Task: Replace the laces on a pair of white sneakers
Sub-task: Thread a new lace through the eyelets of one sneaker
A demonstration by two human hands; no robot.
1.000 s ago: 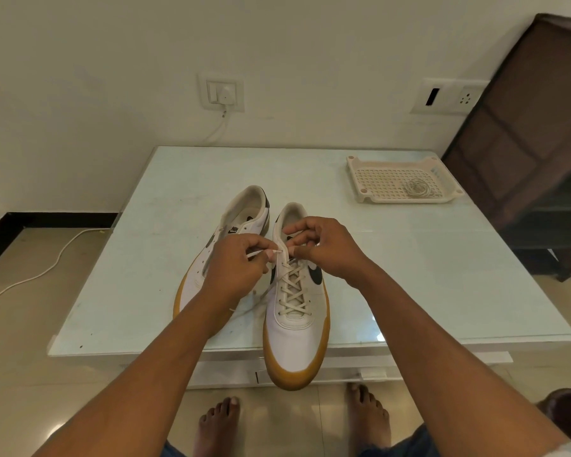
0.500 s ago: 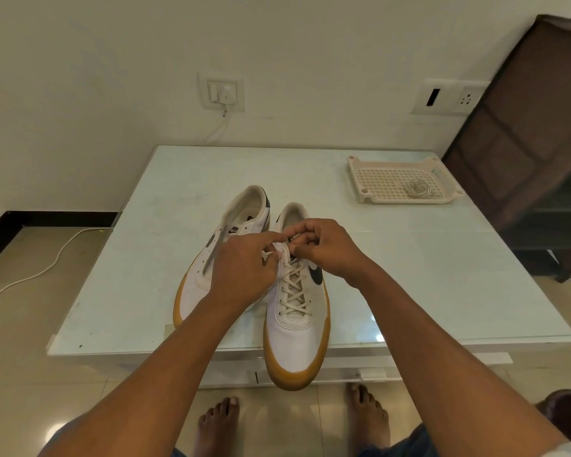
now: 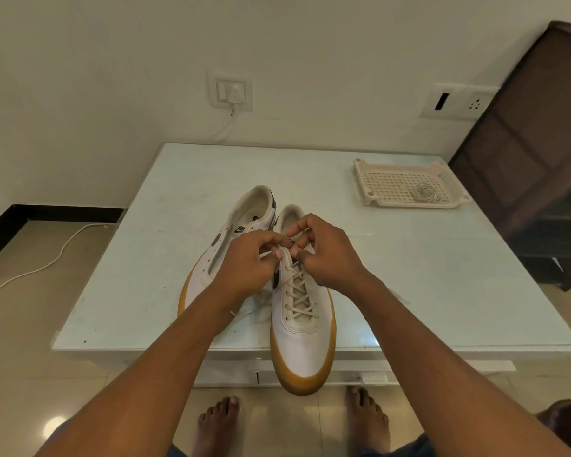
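At the top eyelets of the right-hand sneaker (image 3: 302, 351) both hands meet. The left hand (image 3: 248, 262) has its fingers curled, thumb and forefinger pinching an end of the pale lace (image 3: 299, 295) just off the shoe's left edge; the right hand (image 3: 327, 255) is curled too, fingertips closed on the lace at the tongue, close against the left hand's fingertips. Below the hands the lace runs criss-cross down the eyelet rows; a loose length trails out under the left wrist onto the table (image 3: 409, 275). This sneaker is white with a gum-coloured sole, its toe overhanging the table's near edge. The left-hand sneaker (image 3: 231, 225) lies just beside it, throat gaping, partly hidden by the left forearm; whether the two touch I cannot tell. Far right of the table — a pale perforated tray (image 3: 360, 183) with a coiled lace (image 3: 424, 192) in it. Beyond: a wall socket (image 3: 233, 92) with a charger plugged in; a dark cabinet (image 3: 541, 127) at right; bare feet (image 3: 218, 420) on the floor tiles.
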